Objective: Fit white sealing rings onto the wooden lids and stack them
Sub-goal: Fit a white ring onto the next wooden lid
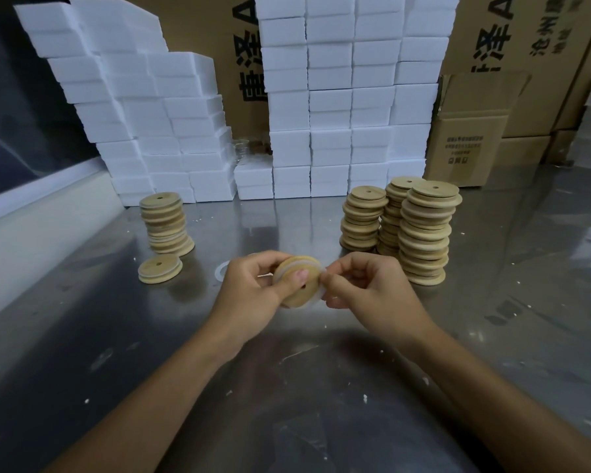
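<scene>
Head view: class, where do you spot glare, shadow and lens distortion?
Head view: glare streaks the steel table behind the hands; a dark shadow pools near the forearms; wide-angle distortion tilts the foam block stacks; the held wooden lid looks slightly soft.

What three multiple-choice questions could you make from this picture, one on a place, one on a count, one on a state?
1. Where does the single loose lid lie?
A. On the right stacks
B. On the table in front of the left stack
C. Inside a cardboard box

2. How many lid stacks stand at the right?
A. One
B. Three
C. Five

3. What is the state of the held lid?
A. Lying flat on the table
B. Held up in both hands with a white ring at its edge
C. Topping a stack

Answers: 1 B, it rests alone by that stack. 2 B, three columns show. 3 B, left hand and right hand grip it.
</scene>
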Available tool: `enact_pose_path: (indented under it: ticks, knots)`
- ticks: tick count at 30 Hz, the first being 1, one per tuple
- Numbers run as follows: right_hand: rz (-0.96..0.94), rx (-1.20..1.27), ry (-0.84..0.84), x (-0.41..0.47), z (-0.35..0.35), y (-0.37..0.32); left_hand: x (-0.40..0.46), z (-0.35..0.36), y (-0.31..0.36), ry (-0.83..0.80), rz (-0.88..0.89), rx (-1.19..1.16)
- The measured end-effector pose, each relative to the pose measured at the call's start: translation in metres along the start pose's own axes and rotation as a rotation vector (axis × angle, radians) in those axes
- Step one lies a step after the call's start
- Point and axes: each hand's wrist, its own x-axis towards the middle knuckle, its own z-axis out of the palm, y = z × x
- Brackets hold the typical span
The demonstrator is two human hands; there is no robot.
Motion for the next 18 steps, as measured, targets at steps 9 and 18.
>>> enact_pose_path:
  ticks: [9,18]
  knots:
    - [0.083,0.226,-0.19,0.003,-0.017,-0.011,0.001,-0.006,0.01,-0.083,-0.177,-0.177]
    - [0.081,0.192,-0.182,0.001,-0.014,-0.009,0.001,-0.007,0.007,-0.107,-0.227,-0.239]
